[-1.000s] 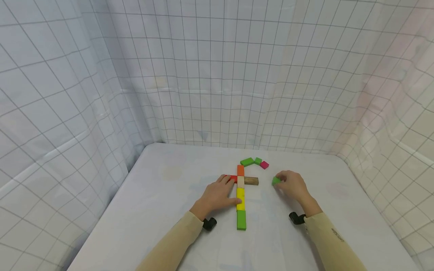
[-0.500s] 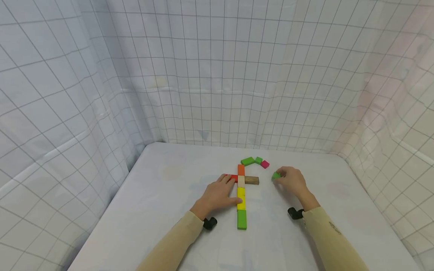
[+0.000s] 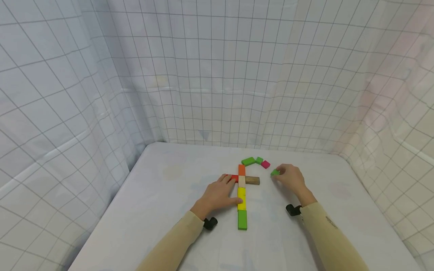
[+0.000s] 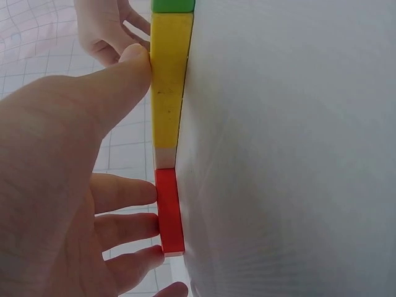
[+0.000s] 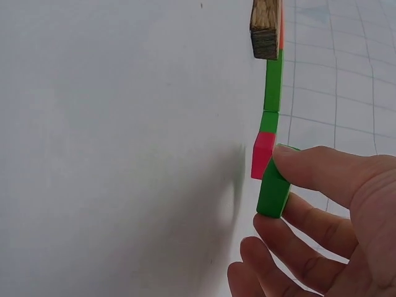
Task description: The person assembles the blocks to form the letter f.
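My right hand [image 3: 292, 180] pinches a small green block [image 5: 273, 192] between thumb and fingertips, just right of a pink block [image 3: 266, 164]. That pink one ends a curved row with a small green block [image 3: 259, 160] and a longer green block [image 3: 248, 161]. With fingers spread, my left hand [image 3: 218, 194] touches a red block [image 4: 169, 213] and lays its thumb at a yellow section [image 4: 168, 93]. An orange block [image 3: 241, 170], a cream block [image 3: 242, 181], the yellow section and a green block [image 3: 242, 220] form a straight line, crossed by the red block and a brown wooden block [image 3: 252, 180].
A white-covered table [image 3: 162, 210] carries all the blocks. Around its back and sides hang white curtains [image 3: 217, 75] with a dark grid pattern. Black wrist cameras sit below both hands, the right one [image 3: 293, 210] close over the table.
My right hand has moved away from me and slightly left with the small green block, closer to the pink block. The left hand has kept its place.
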Available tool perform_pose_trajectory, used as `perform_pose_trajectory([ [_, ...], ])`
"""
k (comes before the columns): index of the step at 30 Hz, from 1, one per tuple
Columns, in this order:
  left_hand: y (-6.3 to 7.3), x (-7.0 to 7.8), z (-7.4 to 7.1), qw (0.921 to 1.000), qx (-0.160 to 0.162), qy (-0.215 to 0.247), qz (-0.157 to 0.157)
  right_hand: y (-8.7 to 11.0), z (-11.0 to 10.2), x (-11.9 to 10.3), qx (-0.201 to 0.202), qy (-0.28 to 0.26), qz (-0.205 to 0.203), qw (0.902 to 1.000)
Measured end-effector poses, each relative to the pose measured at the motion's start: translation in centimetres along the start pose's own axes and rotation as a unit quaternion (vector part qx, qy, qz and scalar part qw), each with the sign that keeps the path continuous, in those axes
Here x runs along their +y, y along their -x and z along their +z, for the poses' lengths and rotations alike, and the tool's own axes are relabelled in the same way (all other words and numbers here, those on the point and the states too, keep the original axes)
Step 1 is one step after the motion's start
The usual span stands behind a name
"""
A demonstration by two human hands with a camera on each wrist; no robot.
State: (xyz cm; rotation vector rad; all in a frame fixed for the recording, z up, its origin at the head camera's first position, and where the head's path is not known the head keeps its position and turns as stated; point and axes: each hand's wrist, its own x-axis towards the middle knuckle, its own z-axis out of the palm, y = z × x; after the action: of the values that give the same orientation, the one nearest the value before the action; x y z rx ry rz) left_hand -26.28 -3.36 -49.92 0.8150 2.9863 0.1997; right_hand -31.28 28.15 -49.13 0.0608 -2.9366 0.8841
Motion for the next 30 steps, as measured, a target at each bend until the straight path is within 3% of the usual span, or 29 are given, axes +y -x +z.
perform_pose_trajectory([
  [30,-0.2,-0.1,0.3,1.0000,0.004,-0.003,-0.003,-2.5,1.2,-0.8,0.020,0.021,0.048,0.9984],
])
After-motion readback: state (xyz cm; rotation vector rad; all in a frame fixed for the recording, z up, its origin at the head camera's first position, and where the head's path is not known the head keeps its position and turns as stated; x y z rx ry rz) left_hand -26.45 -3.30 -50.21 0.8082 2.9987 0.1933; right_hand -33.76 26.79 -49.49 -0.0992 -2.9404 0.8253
